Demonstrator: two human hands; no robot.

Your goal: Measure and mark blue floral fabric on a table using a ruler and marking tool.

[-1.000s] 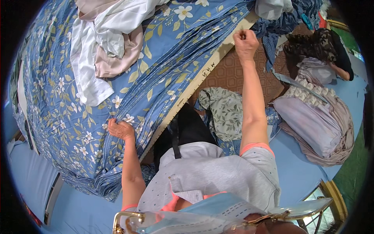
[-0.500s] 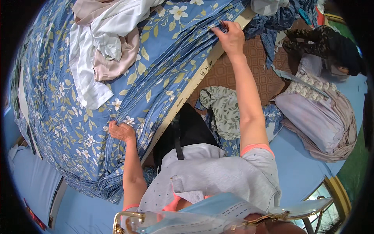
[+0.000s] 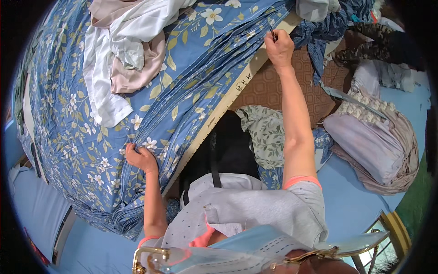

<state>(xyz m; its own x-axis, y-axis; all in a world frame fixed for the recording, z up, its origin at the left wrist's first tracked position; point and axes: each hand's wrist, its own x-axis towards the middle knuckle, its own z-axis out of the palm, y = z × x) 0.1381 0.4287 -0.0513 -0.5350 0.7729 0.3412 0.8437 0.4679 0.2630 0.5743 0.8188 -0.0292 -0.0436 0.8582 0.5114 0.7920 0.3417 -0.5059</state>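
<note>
A big stack of blue flowered cloth (image 3: 182, 91) lies on the bench (image 3: 228, 98), and its near edge runs in a long slanted line, from low on the person's left up to high on the right. Both hands sit on that same edge, well apart from each other. The left hand (image 3: 141, 158) is close to the body, low on the line. Its fingers are curled shut and pinch a bunch of the blue cloth layers. The right hand (image 3: 279, 48) is far out, with the arm stretched almost straight, at the upper end of the edge. It is closed too, pressing on the folded edge of the cloth, and a thin dark thing pokes up from its fingers; it is too small to tell what it is. So the cloth lies ahead and to the left of the person, and its long edge goes from one hand to the other. The left hand is the nearer one. On top of the stack, farther back, lie a white cloth (image 3: 114, 68) and a pale pink cloth (image 3: 137, 73), away from both hands.
</note>
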